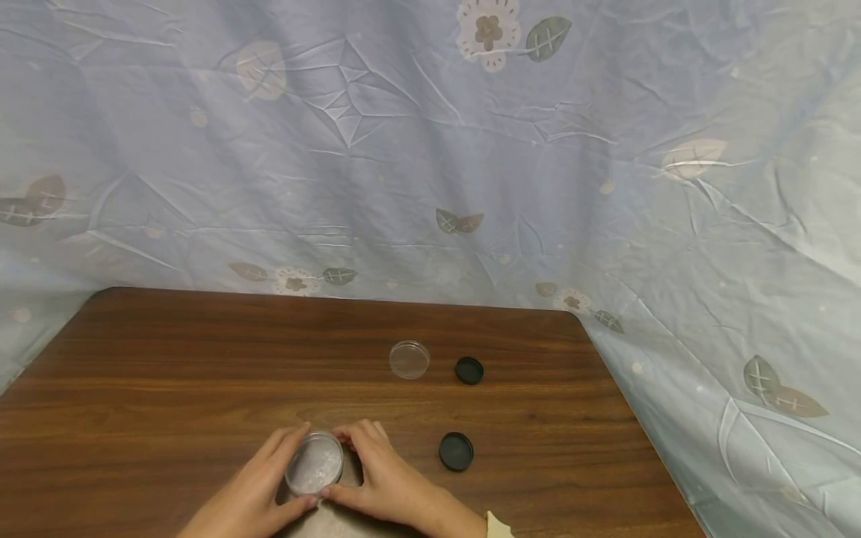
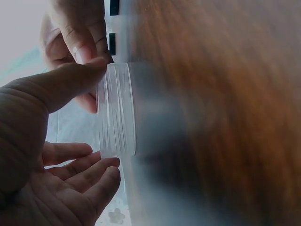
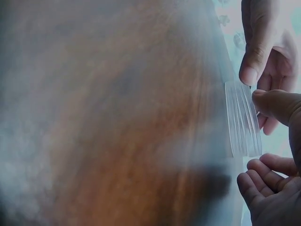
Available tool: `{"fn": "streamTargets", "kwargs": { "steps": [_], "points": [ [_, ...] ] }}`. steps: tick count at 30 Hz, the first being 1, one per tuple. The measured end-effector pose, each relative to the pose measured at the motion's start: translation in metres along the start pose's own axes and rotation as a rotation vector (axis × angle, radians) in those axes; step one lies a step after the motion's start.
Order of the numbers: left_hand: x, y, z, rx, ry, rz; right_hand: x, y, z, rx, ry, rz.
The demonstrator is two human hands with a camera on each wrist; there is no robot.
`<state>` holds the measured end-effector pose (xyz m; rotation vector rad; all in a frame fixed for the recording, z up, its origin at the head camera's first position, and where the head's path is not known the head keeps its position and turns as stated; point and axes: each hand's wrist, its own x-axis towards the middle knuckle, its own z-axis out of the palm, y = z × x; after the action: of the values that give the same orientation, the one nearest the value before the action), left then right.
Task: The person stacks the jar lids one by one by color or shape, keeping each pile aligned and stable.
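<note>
A clear round container [image 1: 315, 463] with a ridged side sits flat near the table's front edge, between both hands. My left hand [image 1: 258, 482] grips it from the left, thumb at the near rim and fingers around the far side. From the right, my right hand [image 1: 390, 478] holds it, its thumb close to the left thumb. In the left wrist view, the container [image 2: 116, 110] stands between the left thumb and fingers; the right hand [image 2: 77, 35] is beyond. The right wrist view shows the container [image 3: 242, 120] beside the right thumb and fingers.
Right of the hands lies a black round lid-like piece [image 1: 456, 451]. Farther back are another black piece [image 1: 469, 370] and a clear round dish [image 1: 409, 360]. A patterned cloth [image 1: 403, 149] hangs behind the brown wooden table [image 1: 202, 359] and along its right side.
</note>
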<state>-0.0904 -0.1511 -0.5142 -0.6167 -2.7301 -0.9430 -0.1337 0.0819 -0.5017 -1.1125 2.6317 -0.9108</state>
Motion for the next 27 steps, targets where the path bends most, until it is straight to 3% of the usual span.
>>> {"fn": "streamTargets", "kwargs": {
  "steps": [6, 12, 20, 27],
  "points": [
    [0.004, 0.004, -0.008, 0.007, 0.026, 0.002, -0.004, 0.002, -0.006, 0.001, 0.017, -0.006],
    [0.017, 0.01, -0.027, -0.002, 0.026, -0.013, -0.008, 0.008, -0.024, 0.034, 0.045, 0.043],
    [0.056, 0.009, -0.05, -0.024, 0.005, 0.01, -0.01, 0.025, -0.057, 0.146, 0.156, 0.129],
    [0.1, 0.002, -0.056, -0.034, -0.001, 0.088, -0.007, 0.047, -0.082, 0.151, 0.233, 0.147]
  ]
}}
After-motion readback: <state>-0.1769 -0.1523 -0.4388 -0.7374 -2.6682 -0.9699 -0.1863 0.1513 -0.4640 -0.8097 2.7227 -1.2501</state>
